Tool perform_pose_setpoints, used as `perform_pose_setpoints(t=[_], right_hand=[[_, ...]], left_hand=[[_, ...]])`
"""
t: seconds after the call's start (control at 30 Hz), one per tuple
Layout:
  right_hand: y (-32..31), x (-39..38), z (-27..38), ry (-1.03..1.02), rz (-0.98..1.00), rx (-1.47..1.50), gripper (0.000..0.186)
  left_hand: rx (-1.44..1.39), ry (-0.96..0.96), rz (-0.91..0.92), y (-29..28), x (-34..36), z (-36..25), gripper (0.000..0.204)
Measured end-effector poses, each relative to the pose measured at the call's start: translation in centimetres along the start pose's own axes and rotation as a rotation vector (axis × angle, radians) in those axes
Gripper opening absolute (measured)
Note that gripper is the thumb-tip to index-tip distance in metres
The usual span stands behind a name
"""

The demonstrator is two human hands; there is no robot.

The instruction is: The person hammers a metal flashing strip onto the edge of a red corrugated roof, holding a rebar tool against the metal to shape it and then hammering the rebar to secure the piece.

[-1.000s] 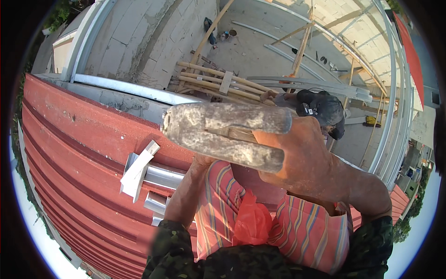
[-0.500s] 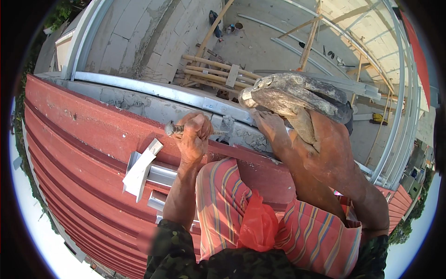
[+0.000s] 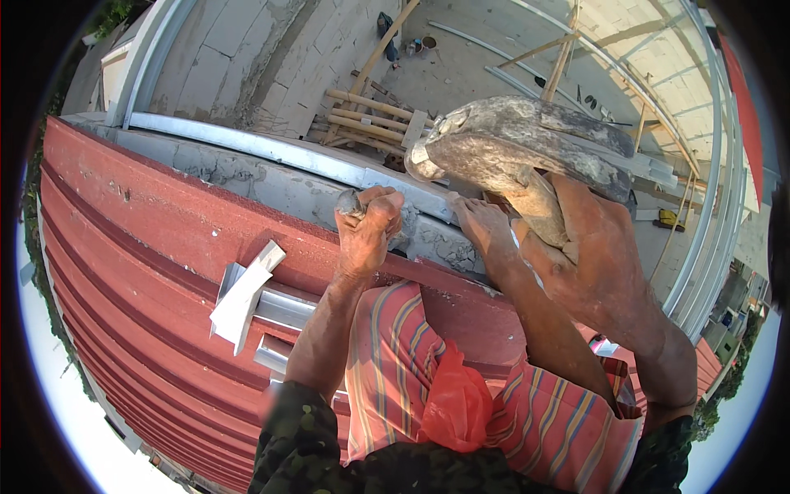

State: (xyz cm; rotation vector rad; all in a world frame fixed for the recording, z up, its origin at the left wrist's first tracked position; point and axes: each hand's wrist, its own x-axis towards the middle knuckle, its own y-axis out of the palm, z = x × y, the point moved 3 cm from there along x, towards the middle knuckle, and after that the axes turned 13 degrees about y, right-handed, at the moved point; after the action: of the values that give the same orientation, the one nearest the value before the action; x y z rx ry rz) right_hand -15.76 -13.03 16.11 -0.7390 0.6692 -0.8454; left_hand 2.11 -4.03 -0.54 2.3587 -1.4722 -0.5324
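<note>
In the head view my left hand (image 3: 368, 235) grips a short grey metal rod (image 3: 351, 206), its far end mostly hidden, at the cracked mortar-covered block wall (image 3: 214, 173) beside a galvanized metal channel (image 3: 247, 142). My right hand (image 3: 592, 251) is closed round the wooden handle of a worn claw hammer (image 3: 510, 140), whose large head is raised close to the camera, above and right of the left hand. My bare foot (image 3: 485, 222) is by the channel, under the hammer. Striped shorts (image 3: 387, 354) with a red plastic bag (image 3: 457, 399) show at the lower middle.
Red ribbed roofing (image 3: 140, 288) fills the left, with white and metal offcuts (image 3: 243, 300) lying on it. Over the wall edge lies a lower floor (image 3: 461, 74) with bamboo poles (image 3: 366, 115), buckets (image 3: 415, 44) and wooden props. Metal rails (image 3: 708, 247) curve along the right.
The hammer has swung from low centre to higher right. My left hand, earlier behind the hammer head, came into view and moved up and right with the rod toward the wall.
</note>
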Motion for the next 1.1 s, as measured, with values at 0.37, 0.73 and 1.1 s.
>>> perform_pose_setpoints(t=[0.37, 0.73, 1.1], right_hand=[[1.1, 2.1, 4.1, -0.134, 0.124, -0.185, 0.032], [0.2, -0.2, 1.6, -0.098, -0.018, -0.154, 0.03], [1.9, -0.8, -4.4, 0.185, 0.068, 0.095, 0.035]], left_hand=[[0.121, -0.039, 0.079, 0.7, -0.7, 1.5, 0.027], [0.002, -0.078, 0.138, 0.1, -0.5, 1.1, 0.017], [0.056, -0.022, 0.047, -3.1, 0.3, -1.8, 0.04]])
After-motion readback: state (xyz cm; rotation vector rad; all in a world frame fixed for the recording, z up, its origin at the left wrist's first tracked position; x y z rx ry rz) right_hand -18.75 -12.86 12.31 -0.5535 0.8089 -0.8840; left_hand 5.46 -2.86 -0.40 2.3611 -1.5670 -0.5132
